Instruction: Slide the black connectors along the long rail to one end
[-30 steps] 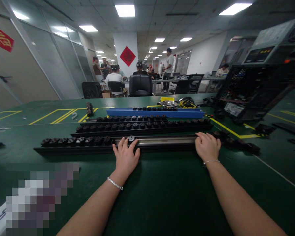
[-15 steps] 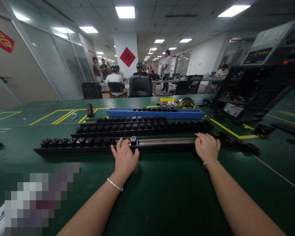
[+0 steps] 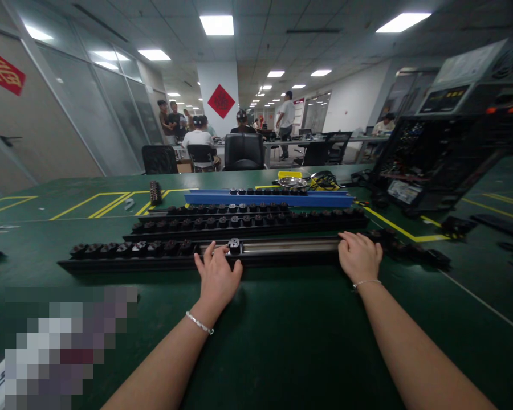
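Note:
A long black power track (image 3: 290, 262) lies across the green table in front of me, with a bare metal-coloured channel along its right part. Several black socket modules (image 3: 123, 249) sit in a row at its left end. One separate module (image 3: 233, 246) with a lighter face stands mid-track. Beside that module, my left hand (image 3: 218, 267) rests on the track with fingers spread and thumb apart, fingertips at the module's left side. Near the track's right end, my right hand (image 3: 359, 256) has its fingers curled over the edge; its fingertips are partly hidden.
Behind lie more black tracks (image 3: 256, 226) with modules and a blue track (image 3: 269, 198). Loose black parts (image 3: 423, 253) lie right of the track, near an open computer case (image 3: 436, 154). A metal dish (image 3: 293, 182) stands farther back. Several people sit or stand beyond the table.
The separate module has shifted very slightly right along the track, with my left hand beside it. My right hand has kept its place at the right end.

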Motion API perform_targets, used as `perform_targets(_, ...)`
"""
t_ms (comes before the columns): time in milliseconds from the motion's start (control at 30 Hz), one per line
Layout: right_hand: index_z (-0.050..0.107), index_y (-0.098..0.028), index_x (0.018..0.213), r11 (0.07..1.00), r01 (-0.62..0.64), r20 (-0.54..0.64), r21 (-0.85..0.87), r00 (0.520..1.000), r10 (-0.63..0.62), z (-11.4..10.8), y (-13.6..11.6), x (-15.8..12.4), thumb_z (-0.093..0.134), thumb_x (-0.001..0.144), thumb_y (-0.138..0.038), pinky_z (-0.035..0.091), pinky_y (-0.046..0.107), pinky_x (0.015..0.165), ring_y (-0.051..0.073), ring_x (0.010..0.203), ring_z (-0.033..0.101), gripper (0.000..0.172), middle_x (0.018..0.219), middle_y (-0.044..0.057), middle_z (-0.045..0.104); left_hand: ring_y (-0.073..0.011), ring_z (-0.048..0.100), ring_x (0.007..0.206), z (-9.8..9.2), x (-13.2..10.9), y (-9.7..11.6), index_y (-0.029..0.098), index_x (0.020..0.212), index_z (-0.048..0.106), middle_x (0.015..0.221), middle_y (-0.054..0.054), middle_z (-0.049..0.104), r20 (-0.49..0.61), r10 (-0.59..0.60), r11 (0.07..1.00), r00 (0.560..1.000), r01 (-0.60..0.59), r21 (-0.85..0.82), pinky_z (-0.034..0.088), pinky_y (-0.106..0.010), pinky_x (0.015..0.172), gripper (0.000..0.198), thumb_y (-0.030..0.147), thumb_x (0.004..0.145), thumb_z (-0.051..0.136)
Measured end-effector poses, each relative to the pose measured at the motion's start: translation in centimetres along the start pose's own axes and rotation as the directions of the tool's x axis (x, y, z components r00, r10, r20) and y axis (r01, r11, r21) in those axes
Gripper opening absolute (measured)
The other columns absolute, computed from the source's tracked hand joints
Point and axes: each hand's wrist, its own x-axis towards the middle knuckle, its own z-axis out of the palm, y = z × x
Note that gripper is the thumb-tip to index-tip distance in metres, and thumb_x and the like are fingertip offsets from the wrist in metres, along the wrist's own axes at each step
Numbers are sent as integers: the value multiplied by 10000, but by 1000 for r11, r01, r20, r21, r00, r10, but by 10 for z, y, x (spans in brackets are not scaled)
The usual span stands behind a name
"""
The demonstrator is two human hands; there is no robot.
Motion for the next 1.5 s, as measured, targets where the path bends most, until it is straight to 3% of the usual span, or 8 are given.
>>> perform_targets(467,681,-230,1031,1000,-6,-8,0,1000,6,0,-6,-3,339,843,-287,185,576,1051,251,1184,440,395,1193,45,631,-309,331,1328,-1,0,2,160,1039,519,1190,-164,592,3,75,997,997,-74,-36,145,-659,1081,283,306,798,506)
perform_targets(700,664,-218,1069,987,154,45,48,987,-156,-7,-37,-13,339,871,-293,199,547,1065,246,1212,437,388,1213,49,622,-311,310,1339,-2,0,3,168,1044,514,1210,-142,595,36,78,996,996,-76,-54,118,-651,1093,279,307,804,492)
perform_targets(800,652,-204,1102,962,250,86,110,962,-260,-8,-54,-17,357,869,-282,255,497,1058,244,1209,450,384,1215,61,619,-307,306,1342,-3,0,4,172,1061,517,1217,-136,593,53,78,996,996,-75,-48,116,-641,1101,293,310,802,494)
perform_targets(933,630,-180,1145,890,391,141,235,892,-429,-6,-78,-26,375,868,-273,344,419,1019,224,1173,488,388,1207,80,617,-302,315,1339,-3,0,4,171,1080,522,1211,-134,599,59,86,996,995,-84,-39,121,-641,1098,312,295,794,503)
perform_targets(1067,601,-166,1183,821,468,200,327,815,-544,-4,-103,-39,396,869,-270,365,393,1008,207,1142,507,389,1207,80,617,-298,322,1336,-4,0,6,173,1070,536,1198,-133,606,62,91,995,994,-89,-33,124,-638,1099,310,289,784,513)
perform_targets(1167,590,-133,1192,798,491,220,350,785,-579,-4,-120,-48,412,871,-283,344,379,1024,210,1144,502,396,1209,90,614,-299,324,1334,-5,1,8,180,1094,532,1198,-125,605,66,92,995,994,-90,-30,128,-641,1094,334,280,776,516)
perform_targets(1267,576,-130,1206,806,467,231,364,793,-564,-4,-136,-55,434,866,-301,318,387,1036,218,1156,493,406,1216,95,608,-299,318,1336,-5,1,8,190,1103,525,1197,-108,609,75,94,995,993,-92,-33,114,-643,1093,341,276,773,513)
perform_targets(1500,568,-195,1197,875,300,270,381,869,-415,3,-171,-60,517,822,-373,265,448,1046,231,1159,501,418,1216,92,610,-301,314,1336,-5,1,6,198,1107,519,1212,-106,601,98,109,994,989,-106,-32,85,-648,1093,358,275,757,526)
